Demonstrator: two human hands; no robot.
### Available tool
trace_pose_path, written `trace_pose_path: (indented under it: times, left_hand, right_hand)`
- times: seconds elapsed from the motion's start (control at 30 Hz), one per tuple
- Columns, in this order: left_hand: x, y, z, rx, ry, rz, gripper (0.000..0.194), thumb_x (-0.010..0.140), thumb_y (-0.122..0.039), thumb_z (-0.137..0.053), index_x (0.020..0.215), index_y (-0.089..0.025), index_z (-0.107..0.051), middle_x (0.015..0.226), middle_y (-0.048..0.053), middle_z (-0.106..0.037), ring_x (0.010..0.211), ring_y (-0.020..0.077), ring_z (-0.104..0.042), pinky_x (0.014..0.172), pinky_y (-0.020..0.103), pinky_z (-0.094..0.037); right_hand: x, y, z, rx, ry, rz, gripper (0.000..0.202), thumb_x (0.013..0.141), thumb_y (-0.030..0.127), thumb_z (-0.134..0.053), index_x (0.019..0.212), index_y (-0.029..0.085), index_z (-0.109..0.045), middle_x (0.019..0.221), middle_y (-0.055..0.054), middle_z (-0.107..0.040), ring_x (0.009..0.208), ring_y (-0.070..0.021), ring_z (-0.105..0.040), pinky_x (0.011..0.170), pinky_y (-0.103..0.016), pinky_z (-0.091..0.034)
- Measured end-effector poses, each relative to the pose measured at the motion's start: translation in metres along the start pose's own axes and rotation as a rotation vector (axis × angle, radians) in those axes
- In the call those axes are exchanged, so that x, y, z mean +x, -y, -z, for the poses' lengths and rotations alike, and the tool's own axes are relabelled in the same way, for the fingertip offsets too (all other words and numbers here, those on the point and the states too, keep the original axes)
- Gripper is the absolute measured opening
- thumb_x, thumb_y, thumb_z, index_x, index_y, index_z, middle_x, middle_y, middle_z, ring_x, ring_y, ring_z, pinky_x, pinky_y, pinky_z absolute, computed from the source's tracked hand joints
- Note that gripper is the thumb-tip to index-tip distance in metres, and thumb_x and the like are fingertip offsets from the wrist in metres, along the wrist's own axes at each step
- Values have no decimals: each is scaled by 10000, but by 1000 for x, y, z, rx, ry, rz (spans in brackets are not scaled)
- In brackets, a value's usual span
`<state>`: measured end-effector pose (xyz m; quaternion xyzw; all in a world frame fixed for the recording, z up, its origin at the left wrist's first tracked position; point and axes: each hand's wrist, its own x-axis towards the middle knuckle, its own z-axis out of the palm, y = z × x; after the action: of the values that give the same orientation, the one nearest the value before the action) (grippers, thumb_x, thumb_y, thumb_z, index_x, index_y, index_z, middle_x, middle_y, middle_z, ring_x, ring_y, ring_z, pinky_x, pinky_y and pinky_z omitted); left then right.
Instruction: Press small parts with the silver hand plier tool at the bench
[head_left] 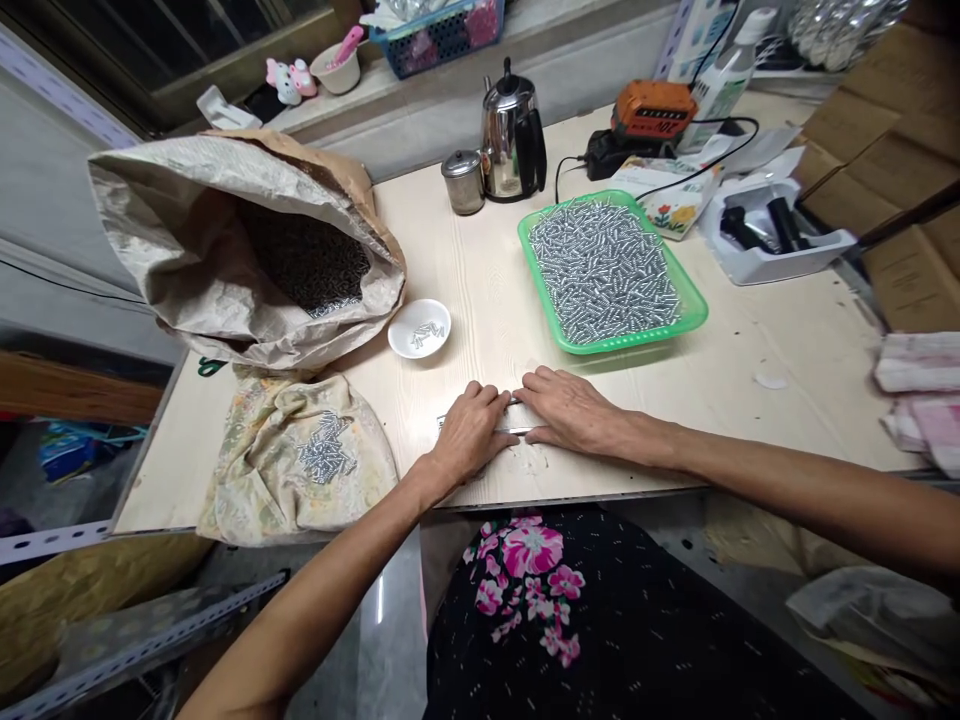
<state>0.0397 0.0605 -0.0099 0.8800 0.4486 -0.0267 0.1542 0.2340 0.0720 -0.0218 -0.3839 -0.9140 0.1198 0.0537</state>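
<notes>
A flat, silvery metal strip [516, 418] lies on the table near its front edge, mostly covered by my hands. My left hand [471, 432] is closed over its left part, thumb on the near side and fingers on the far side. My right hand [571, 412] grips the right part the same way, its fingertips almost meeting the left ones. To the left, a small white bowl [420, 329] holds several short metal pins. A green basket [556, 335] full of small metal pins [604, 270] stands beyond my right hand.
At the left, a large open paper sack [172, 230] contains dark metal pieces. A patterned cloth [255, 470] with a pin pile [326, 450] hangs over the table edge. Behind stand a kettle [511, 135], a lidded metal cup [463, 182], an orange battery [652, 110] and a grey tray [787, 262].
</notes>
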Motion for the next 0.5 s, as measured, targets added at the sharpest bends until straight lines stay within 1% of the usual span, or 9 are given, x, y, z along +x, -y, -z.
trace_pose_path:
  times: [0.17, 0.2, 0.33, 0.43, 0.47, 0.5]
  left_hand:
    - [-6, 6, -12, -139, -86, -36, 269, 924, -378, -572, 1077, -166, -638, 901, 64, -593, 946, 234, -487, 809, 352, -456]
    - [-8, 7, -15, -156, -102, -30, 247, 944, -368, -539, 1037, -168, -650, 879, 62, -589, 931, 227, -486, 800, 347, -452]
    - [-9, 2, -20, -157, -119, -5, 283, 983, -347, -452, 931, -162, -659, 838, 60, -586, 887, 216, -484, 783, 339, -445]
    - [-8, -2, -18, -127, -88, 24, 258, 967, -355, -487, 972, -160, -656, 880, 68, -607, 919, 226, -497, 808, 351, -457]
    - [-8, -2, -16, -122, -82, 40, 254, 950, -368, -523, 1023, -161, -649, 918, 74, -615, 947, 235, -503, 824, 361, -463]
    - [-9, 0, -13, -126, -86, 54, 290, 925, -388, -565, 1096, -162, -631, 979, 84, -621, 987, 245, -508, 847, 375, -468]
  right_hand:
    - [-3, 4, -15, 35, -60, 12, 72, 895, 233, -627, 915, 169, -601, 903, -67, -604, 863, -214, -527, 728, -324, -404]
    - [-3, 5, -19, 37, -67, 6, 58, 917, 221, -595, 889, 170, -599, 882, -61, -603, 846, -207, -525, 718, -319, -396]
    - [0, 6, -26, 54, -48, 1, 156, 960, 215, -522, 826, 172, -592, 818, -47, -597, 781, -190, -520, 692, -308, -391]
    - [-1, 4, -24, 63, -16, -5, 138, 955, 231, -531, 862, 162, -606, 851, -63, -610, 815, -205, -545, 726, -325, -430]
    - [-2, 3, -22, 65, -19, -11, 105, 941, 241, -554, 924, 156, -614, 899, -78, -620, 861, -221, -556, 751, -339, -446]
    - [-4, 2, -19, 71, -28, -11, 151, 920, 260, -589, 1021, 151, -611, 981, -100, -627, 931, -242, -562, 786, -359, -460]
